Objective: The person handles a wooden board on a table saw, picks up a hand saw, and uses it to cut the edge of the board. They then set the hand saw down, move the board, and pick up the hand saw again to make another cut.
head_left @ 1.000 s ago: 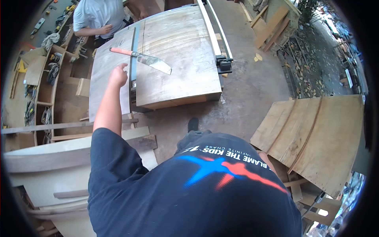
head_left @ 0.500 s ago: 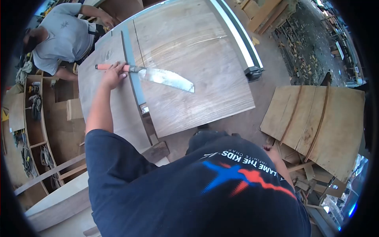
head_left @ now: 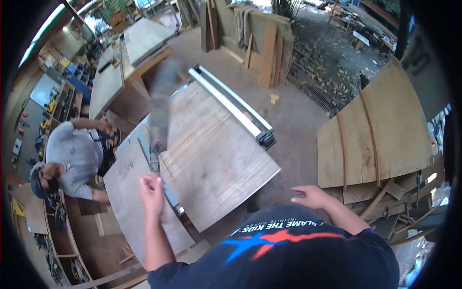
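Note:
My left hand (head_left: pixel 153 185) is closed around the handle of a hand saw, above the seam between two wooden panels. The broad blade of the saw (head_left: pixel 161 108) points up and away from me, smeared by motion, so its teeth cannot be made out. Beneath and right of it lies a large plywood panel (head_left: pixel 216 159) with visible grain. A second, greyish panel (head_left: pixel 127 185) lies to the left, past a blue-grey strip. My right hand (head_left: pixel 312 196) hangs in the air near my waist, fingers extended and holding nothing, right of the plywood's near corner.
A person in a grey shirt (head_left: pixel 74 156) stands at the left, beside the panels. A metal rail (head_left: pixel 231 103) borders the plywood's far right side. Ribbed curved boards (head_left: pixel 375 130) stand at the right. Another worktable (head_left: pixel 108 79) is farther back at left.
The saw, which rested across the plywood, has been lifted and swung upright in my left hand. My right hand has come forward into view. My view has tilted up, showing more of the workshop.

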`<action>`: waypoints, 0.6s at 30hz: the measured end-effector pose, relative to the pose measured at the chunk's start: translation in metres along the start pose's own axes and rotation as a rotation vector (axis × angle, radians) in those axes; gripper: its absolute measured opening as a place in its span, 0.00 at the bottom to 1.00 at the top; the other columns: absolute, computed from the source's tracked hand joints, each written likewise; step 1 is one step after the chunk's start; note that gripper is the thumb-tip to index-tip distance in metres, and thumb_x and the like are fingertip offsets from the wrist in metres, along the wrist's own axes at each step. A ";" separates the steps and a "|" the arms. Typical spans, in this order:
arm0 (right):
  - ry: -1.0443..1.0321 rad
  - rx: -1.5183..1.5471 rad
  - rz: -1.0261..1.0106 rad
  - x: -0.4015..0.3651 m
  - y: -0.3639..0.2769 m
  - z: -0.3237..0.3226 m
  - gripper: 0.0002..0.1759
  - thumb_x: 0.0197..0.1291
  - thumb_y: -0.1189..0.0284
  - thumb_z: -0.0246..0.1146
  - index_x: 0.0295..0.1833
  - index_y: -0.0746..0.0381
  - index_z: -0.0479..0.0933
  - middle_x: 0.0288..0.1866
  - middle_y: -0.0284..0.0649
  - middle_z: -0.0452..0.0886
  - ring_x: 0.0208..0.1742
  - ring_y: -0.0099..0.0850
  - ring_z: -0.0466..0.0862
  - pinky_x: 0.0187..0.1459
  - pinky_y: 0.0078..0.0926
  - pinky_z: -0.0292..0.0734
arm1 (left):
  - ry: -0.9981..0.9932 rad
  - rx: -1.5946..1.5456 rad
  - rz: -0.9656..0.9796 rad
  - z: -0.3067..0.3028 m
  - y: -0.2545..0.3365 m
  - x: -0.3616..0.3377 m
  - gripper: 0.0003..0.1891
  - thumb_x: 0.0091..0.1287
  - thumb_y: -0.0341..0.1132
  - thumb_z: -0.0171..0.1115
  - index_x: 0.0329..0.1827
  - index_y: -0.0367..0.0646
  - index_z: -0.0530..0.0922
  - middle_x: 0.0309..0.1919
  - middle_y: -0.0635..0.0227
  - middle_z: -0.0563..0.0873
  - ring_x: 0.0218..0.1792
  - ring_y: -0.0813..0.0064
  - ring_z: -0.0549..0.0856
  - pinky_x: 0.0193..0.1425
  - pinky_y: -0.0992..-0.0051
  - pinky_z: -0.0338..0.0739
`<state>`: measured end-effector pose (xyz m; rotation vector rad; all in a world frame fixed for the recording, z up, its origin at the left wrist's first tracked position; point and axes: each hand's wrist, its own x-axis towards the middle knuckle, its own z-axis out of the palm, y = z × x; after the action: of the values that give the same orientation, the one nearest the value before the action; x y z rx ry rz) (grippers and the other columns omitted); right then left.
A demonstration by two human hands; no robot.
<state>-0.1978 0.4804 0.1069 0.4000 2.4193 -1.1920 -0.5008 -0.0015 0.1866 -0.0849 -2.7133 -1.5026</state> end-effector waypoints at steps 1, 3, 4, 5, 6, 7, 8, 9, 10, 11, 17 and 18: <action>0.004 0.069 -0.074 -0.005 -0.036 -0.013 0.40 0.67 0.46 0.71 0.75 0.62 0.77 0.68 0.57 0.84 0.69 0.52 0.84 0.71 0.45 0.78 | -0.047 -0.258 -0.002 0.030 0.023 -0.019 0.12 0.78 0.35 0.67 0.52 0.42 0.73 0.39 0.64 0.87 0.38 0.71 0.90 0.41 0.69 0.86; 0.071 0.088 -0.287 -0.012 -0.087 -0.034 0.40 0.68 0.48 0.71 0.77 0.62 0.75 0.69 0.58 0.83 0.70 0.54 0.82 0.72 0.47 0.76 | -0.097 -0.592 -0.059 0.096 0.076 -0.064 0.11 0.78 0.35 0.67 0.53 0.41 0.74 0.40 0.63 0.88 0.39 0.69 0.91 0.44 0.68 0.89; 0.137 0.036 -0.426 -0.015 -0.101 -0.040 0.41 0.67 0.49 0.71 0.78 0.62 0.74 0.70 0.58 0.82 0.71 0.55 0.82 0.72 0.48 0.75 | -0.090 -0.671 -0.112 0.132 0.109 -0.081 0.11 0.78 0.35 0.68 0.52 0.39 0.75 0.40 0.62 0.89 0.39 0.67 0.92 0.46 0.67 0.91; 0.199 0.033 -0.482 -0.022 -0.116 -0.046 0.43 0.65 0.54 0.74 0.80 0.60 0.70 0.72 0.59 0.80 0.73 0.55 0.80 0.74 0.46 0.75 | -0.153 -0.694 -0.086 0.164 0.134 -0.096 0.11 0.77 0.35 0.69 0.50 0.37 0.78 0.39 0.61 0.90 0.40 0.67 0.92 0.47 0.67 0.92; 0.267 -0.005 -0.479 -0.032 -0.127 -0.049 0.47 0.64 0.56 0.75 0.82 0.63 0.65 0.74 0.58 0.77 0.74 0.57 0.78 0.75 0.47 0.73 | -0.214 -0.716 -0.070 0.194 0.155 -0.111 0.12 0.76 0.36 0.71 0.48 0.34 0.81 0.39 0.60 0.90 0.40 0.66 0.93 0.48 0.67 0.92; 0.426 -0.198 -0.569 -0.037 -0.124 -0.051 0.52 0.61 0.57 0.76 0.84 0.65 0.60 0.76 0.59 0.74 0.76 0.56 0.74 0.76 0.49 0.70 | -0.223 -0.729 -0.085 0.220 0.176 -0.128 0.12 0.75 0.36 0.72 0.45 0.33 0.84 0.38 0.60 0.91 0.40 0.68 0.92 0.46 0.67 0.92; 0.564 -0.282 -0.622 -0.041 -0.114 -0.055 0.51 0.62 0.57 0.75 0.85 0.61 0.59 0.74 0.63 0.74 0.74 0.62 0.73 0.77 0.54 0.67 | -0.232 -0.742 -0.107 0.243 0.196 -0.146 0.13 0.74 0.36 0.73 0.42 0.31 0.86 0.38 0.60 0.91 0.39 0.69 0.92 0.45 0.68 0.92; 0.662 -0.379 -0.595 -0.047 -0.102 -0.063 0.51 0.60 0.60 0.75 0.84 0.61 0.60 0.67 0.58 0.77 0.68 0.57 0.77 0.72 0.53 0.70 | -0.234 -0.746 -0.092 0.262 0.210 -0.163 0.12 0.74 0.35 0.74 0.41 0.31 0.88 0.35 0.61 0.91 0.37 0.71 0.92 0.44 0.69 0.91; 0.688 -0.487 -0.509 -0.056 -0.086 -0.072 0.49 0.60 0.62 0.74 0.84 0.60 0.61 0.59 0.52 0.79 0.61 0.52 0.81 0.64 0.52 0.74 | -0.276 -0.767 -0.051 0.280 0.213 -0.179 0.12 0.73 0.34 0.75 0.42 0.30 0.88 0.34 0.63 0.91 0.34 0.75 0.90 0.41 0.73 0.88; 0.731 -0.508 -0.538 -0.062 -0.065 -0.078 0.47 0.62 0.64 0.72 0.84 0.59 0.62 0.53 0.47 0.80 0.53 0.48 0.82 0.57 0.47 0.76 | -0.353 -0.701 0.066 0.294 0.210 -0.192 0.11 0.72 0.33 0.75 0.41 0.31 0.88 0.34 0.64 0.91 0.32 0.78 0.89 0.39 0.76 0.84; 0.351 -0.139 -0.343 -0.139 0.060 -0.076 0.39 0.66 0.72 0.64 0.83 0.56 0.64 0.63 0.52 0.82 0.60 0.54 0.84 0.61 0.49 0.79 | -0.997 -0.688 -0.102 0.329 0.196 -0.290 0.22 0.67 0.37 0.80 0.59 0.36 0.81 0.50 0.57 0.90 0.55 0.69 0.91 0.61 0.66 0.85; 0.308 -0.098 -0.268 -0.160 0.074 -0.077 0.38 0.66 0.73 0.63 0.83 0.56 0.63 0.64 0.53 0.82 0.61 0.55 0.84 0.61 0.49 0.79 | -1.085 -0.398 0.161 0.322 0.190 -0.287 0.23 0.67 0.37 0.80 0.60 0.37 0.82 0.55 0.56 0.90 0.58 0.65 0.90 0.63 0.65 0.84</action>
<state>-0.0445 0.5744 0.1752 0.2493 2.8583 -1.1848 -0.2038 0.3636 0.1587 -1.4750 -2.7969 -2.3924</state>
